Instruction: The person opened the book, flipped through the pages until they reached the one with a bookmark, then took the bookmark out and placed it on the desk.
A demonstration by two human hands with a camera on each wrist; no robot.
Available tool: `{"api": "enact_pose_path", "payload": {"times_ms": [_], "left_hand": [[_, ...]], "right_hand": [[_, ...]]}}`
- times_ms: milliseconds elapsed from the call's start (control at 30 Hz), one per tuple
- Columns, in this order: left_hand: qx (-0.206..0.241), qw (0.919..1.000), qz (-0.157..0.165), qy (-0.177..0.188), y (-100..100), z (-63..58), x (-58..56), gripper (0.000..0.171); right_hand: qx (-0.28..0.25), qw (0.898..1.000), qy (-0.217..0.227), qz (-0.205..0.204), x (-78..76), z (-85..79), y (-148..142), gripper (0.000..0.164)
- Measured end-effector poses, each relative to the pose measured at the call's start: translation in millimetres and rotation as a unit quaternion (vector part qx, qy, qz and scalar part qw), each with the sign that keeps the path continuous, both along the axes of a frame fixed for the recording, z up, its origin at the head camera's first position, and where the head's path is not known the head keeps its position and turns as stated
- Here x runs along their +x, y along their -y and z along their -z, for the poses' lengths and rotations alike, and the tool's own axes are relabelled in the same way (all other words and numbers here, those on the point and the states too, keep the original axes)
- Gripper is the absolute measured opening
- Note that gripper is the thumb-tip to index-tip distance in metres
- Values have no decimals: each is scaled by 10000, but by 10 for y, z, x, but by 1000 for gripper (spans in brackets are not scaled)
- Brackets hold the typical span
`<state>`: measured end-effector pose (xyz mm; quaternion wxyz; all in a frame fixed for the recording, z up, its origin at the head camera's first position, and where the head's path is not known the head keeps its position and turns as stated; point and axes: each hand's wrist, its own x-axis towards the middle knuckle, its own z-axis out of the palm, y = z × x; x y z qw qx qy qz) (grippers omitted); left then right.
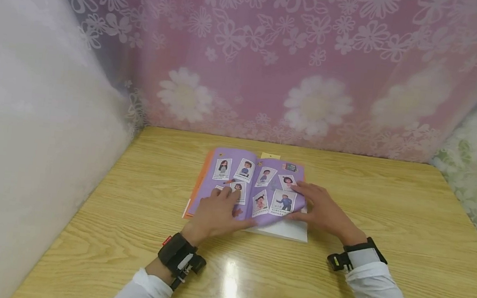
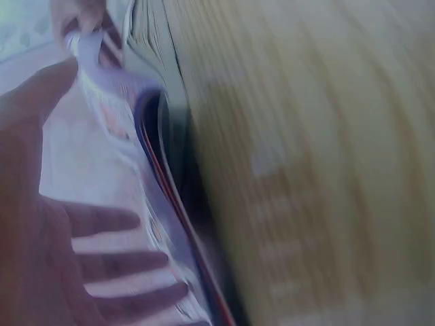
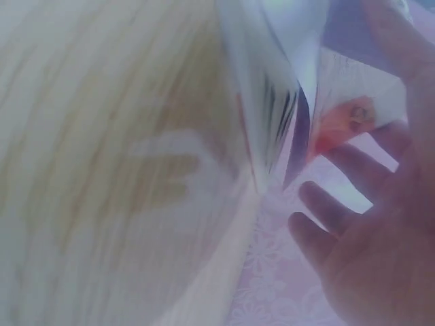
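Observation:
An open picture book [image 1: 246, 155] lies on the table, its purple pages printed with framed cartoon figures. My left hand [image 1: 215, 215] rests on the left page with fingers spread, the thumb reaching toward the lower centre fold. At the right side, my right hand [image 1: 326, 211] pinches the edge of the right-hand page [image 1: 265, 189] between thumb and fingers. That page is raised and bent, and a white page [image 1: 288, 230] shows beneath it. In the right wrist view the lifted leaf [image 3: 357, 68] passes between the thumb and fingers.
The wooden table [image 1: 141, 192] carries the book near its middle. A yellow tab [image 1: 270, 156] sticks out behind the book's top edge. A pink floral curtain [image 1: 245, 74] hangs at the back, with a pale covering [image 1: 34, 102] on the left.

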<state>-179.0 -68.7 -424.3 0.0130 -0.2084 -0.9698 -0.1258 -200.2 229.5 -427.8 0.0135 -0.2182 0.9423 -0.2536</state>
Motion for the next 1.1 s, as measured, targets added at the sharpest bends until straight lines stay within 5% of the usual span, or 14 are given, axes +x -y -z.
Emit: {"api": "enact_pose_path", "payload": {"times_ms": [167, 367, 600, 767, 967, 1100], "left_hand": [[102, 9991, -224, 338, -123, -37, 49, 108], [-69, 9995, -288, 133, -195, -27, 49, 121], [-324, 9989, -193, -288, -206, -15, 45, 99], [-34, 9997, -93, -230, -124, -29, 35, 89], [603, 9980, -158, -128, -57, -22, 26, 96], [1004, 9924, -462, -550, -25, -51, -14, 98]], "right_hand": [[-170, 9995, -269, 68, 22, -125, 99, 85], [-314, 9981, -493, 213, 23, -206, 190, 89], [-502, 9969, -581, 175, 19, -232, 252, 90], [-573, 9968, -554, 31, 29, -229, 234, 103], [-580, 9969, -485, -208, 57, -182, 202, 121], [-520, 9969, -511, -295, 83, -158, 176, 120]]}}
